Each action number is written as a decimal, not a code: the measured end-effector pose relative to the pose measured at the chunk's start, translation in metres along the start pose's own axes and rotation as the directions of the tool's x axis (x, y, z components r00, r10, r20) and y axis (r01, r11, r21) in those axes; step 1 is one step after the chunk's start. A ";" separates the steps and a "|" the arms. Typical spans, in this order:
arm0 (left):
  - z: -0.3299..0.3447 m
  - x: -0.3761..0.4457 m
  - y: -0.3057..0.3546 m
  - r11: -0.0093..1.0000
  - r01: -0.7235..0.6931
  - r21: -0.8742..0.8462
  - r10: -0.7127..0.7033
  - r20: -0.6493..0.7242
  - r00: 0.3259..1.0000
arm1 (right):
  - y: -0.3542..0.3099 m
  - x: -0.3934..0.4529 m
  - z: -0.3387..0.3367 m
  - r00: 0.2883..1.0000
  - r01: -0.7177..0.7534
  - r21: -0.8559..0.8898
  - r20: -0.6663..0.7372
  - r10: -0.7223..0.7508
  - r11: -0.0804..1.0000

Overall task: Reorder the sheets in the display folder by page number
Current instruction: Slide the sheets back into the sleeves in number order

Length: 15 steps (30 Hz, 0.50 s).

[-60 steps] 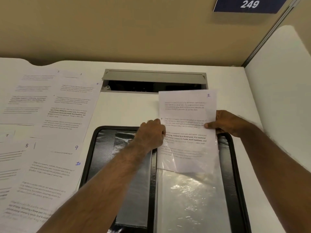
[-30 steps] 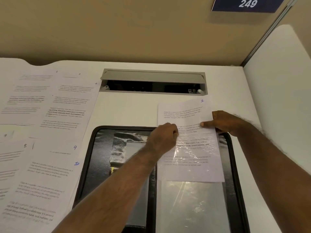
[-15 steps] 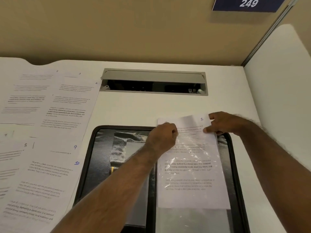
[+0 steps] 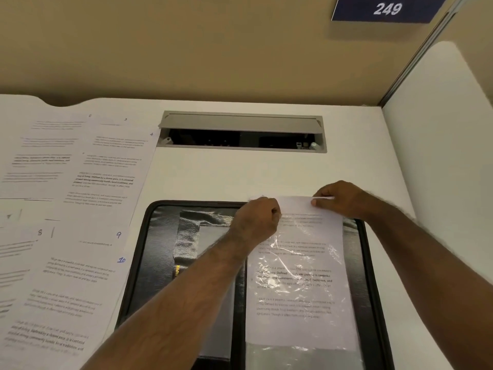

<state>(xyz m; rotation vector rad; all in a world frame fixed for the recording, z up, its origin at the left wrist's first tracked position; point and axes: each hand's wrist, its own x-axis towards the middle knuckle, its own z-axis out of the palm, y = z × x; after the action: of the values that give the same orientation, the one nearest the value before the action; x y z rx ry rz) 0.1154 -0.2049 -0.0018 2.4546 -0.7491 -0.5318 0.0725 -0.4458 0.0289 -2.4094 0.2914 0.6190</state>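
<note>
Sheet (image 4: 301, 276) lies lengthwise in the sleeve (image 4: 304, 355), top edge protruding; right hand (image 4: 342, 200) pinches that edge; left hand (image 4: 257, 222) grips the sleeve mouth.

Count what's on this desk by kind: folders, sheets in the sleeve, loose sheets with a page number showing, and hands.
display folder: 1
sheet in the sleeve: 1
loose numbered sheets: 7 (2, 3, 4, 7, 8, 9, 10)
Hands, left hand and right hand: 2
Total: 11

Both your bare forearms reach forward; your left hand (image 4: 257, 218) is fisted in a pinching grip, your right hand (image 4: 340, 200) pinching too.
</note>
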 end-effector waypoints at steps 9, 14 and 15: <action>0.001 0.000 0.002 1.000 -0.016 -0.009 0.016 0.024 1.000 | -0.009 -0.006 0.009 0.998 0.033 -0.137 -0.053 -0.041 0.990; 0.003 -0.002 0.002 0.999 0.000 -0.032 0.001 0.014 1.000 | -0.017 0.002 0.009 0.999 0.035 -0.175 -0.006 -0.037 0.984; 0.003 -0.003 0.003 0.999 0.001 -0.041 -0.001 0.003 1.000 | -0.019 0.001 0.009 0.999 0.036 -0.166 0.015 -0.034 0.985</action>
<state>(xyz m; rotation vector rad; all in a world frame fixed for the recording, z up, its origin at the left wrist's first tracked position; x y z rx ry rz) 0.1106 -0.2067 -0.0021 2.4172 -0.7312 -0.5464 0.0769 -0.4252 0.0317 -2.5640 0.1985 0.6648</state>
